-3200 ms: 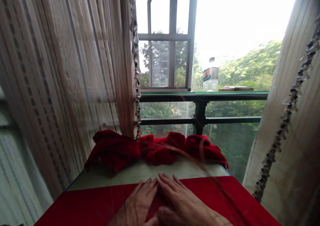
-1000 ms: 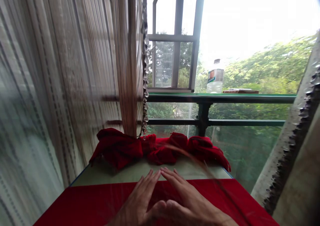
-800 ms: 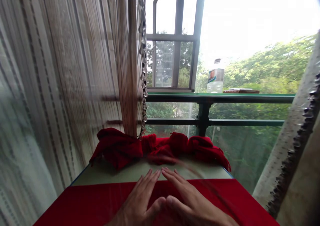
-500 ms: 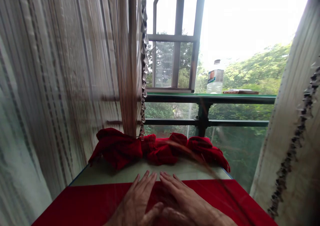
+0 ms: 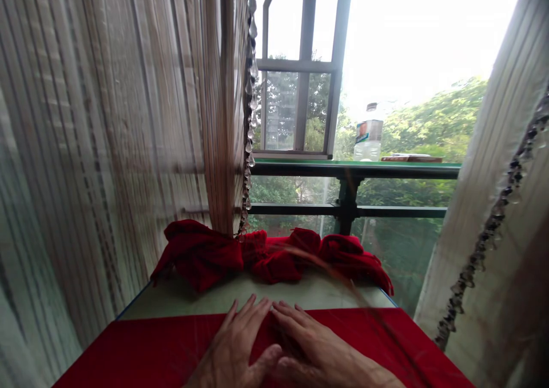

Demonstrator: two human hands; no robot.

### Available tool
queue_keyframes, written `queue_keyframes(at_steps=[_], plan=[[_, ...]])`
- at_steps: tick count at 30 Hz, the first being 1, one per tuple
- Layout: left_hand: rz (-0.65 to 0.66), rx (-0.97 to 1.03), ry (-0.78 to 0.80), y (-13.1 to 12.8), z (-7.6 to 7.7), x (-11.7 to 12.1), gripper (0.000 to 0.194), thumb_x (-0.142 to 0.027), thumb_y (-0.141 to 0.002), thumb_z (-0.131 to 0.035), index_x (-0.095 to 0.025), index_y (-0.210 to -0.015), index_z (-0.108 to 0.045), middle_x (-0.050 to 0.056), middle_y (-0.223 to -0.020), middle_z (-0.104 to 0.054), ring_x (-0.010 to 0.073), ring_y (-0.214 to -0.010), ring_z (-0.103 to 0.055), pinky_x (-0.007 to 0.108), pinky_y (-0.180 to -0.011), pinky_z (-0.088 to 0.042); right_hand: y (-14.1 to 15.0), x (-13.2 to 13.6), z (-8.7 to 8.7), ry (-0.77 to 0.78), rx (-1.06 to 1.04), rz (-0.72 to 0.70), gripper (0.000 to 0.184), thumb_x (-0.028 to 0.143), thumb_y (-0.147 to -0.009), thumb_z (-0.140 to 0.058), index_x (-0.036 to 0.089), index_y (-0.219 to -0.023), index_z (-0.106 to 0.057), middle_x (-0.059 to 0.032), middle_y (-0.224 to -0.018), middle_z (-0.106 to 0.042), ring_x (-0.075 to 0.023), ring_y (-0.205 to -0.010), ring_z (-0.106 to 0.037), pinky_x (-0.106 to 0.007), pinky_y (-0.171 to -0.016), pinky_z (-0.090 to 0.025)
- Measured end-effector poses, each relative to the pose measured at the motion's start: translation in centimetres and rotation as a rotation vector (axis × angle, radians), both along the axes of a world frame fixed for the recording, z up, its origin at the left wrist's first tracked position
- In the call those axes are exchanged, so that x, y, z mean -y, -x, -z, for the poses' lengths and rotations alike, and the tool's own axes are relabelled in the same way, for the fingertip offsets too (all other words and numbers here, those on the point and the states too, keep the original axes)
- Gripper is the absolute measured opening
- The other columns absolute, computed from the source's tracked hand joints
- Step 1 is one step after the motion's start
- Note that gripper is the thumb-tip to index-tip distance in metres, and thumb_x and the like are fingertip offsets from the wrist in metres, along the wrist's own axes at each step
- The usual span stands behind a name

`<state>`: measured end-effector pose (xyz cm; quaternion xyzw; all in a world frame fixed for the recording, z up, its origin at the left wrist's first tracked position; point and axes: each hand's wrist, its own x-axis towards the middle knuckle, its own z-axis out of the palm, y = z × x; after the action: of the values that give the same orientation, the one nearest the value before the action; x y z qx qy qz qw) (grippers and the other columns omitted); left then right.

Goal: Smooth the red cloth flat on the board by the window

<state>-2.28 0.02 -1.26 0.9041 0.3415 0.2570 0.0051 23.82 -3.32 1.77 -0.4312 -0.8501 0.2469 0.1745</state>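
Both hands lie side by side over a flat red cloth (image 5: 150, 348) on the table (image 5: 193, 299). My left hand (image 5: 238, 342) is palm down with fingers stretched forward, their tips at the cloth's far edge. My right hand (image 5: 311, 339) mirrors it, fingers extended and angled to the left. The two index fingertips almost meet, and the thumbs come close together below them. Neither hand holds anything. Beyond the fingertips shows a pale strip of tabletop, and behind it a bunched red fabric (image 5: 201, 256) lies along the table's far edge.
A striped sheer curtain (image 5: 128, 119) hangs at the left, with a bead string (image 5: 250, 108) beside it. Another curtain (image 5: 480, 148) with beads hangs at the right. A plastic bottle (image 5: 368, 142) and a flat brown object (image 5: 412, 158) stand on the green railing (image 5: 300, 169) by the window.
My right hand has shifted slightly left and down, bringing its fingertips nearer the left hand's. The right curtain and its beads have swung left, and the left bead string has moved a little right.
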Motion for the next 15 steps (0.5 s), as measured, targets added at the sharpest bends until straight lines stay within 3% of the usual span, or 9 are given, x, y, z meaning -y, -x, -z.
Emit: queue_keyframes(at_steps=[3,7,13,15], plan=[[-0.02,0.073,0.07,-0.7,-1.5,0.6,0.045,-0.041,-0.106,-0.068,-0.028,-0.149,-0.072,0.009,-0.15,-0.076,0.0375,-0.144,-0.068,0.061,-0.13,-0.047,0.0,0.2,-0.1,-0.026,-0.039,-0.001,0.093,0.072,-0.099,-0.067,0.022,-0.174,-0.041,-0.0197,-0.181,-0.038,-0.0401,-0.169,-0.032,-0.064,-0.137,-0.026],[-0.04,0.207,0.031,-1.3,-2.5,1.0,0.028,-0.023,-0.099,-0.066,-0.029,-0.122,-0.08,0.005,-0.12,-0.085,0.0318,-0.118,-0.08,0.054,-0.119,-0.059,0.1,0.5,-0.2,-0.049,-0.041,0.003,0.09,0.069,-0.099,-0.069,0.02,-0.171,-0.047,-0.0219,-0.179,-0.042,-0.0405,-0.168,-0.035,-0.063,-0.136,-0.028],[-0.009,0.227,0.035,-1.6,-2.3,0.9,0.032,-0.019,-0.098,-0.066,-0.031,-0.125,-0.08,0.002,-0.12,-0.087,0.0289,-0.114,-0.082,0.054,-0.12,-0.058,0.0,0.7,-0.1,-0.084,-0.043,0.032,0.08,0.064,-0.102,-0.065,0.021,-0.168,-0.052,-0.0203,-0.178,-0.045,-0.0386,-0.168,-0.039,-0.063,-0.138,-0.027],[0.012,0.219,0.058,-1.4,-2.0,0.9,0.034,-0.018,-0.102,-0.063,-0.033,-0.127,-0.08,0.001,-0.123,-0.087,0.0258,-0.114,-0.083,0.047,-0.12,-0.058,0.0,0.5,0.4,-0.075,-0.026,0.051,0.081,0.06,-0.101,-0.066,0.02,-0.17,-0.05,-0.0195,-0.179,-0.043,-0.0384,-0.168,-0.037,-0.062,-0.138,-0.026]])
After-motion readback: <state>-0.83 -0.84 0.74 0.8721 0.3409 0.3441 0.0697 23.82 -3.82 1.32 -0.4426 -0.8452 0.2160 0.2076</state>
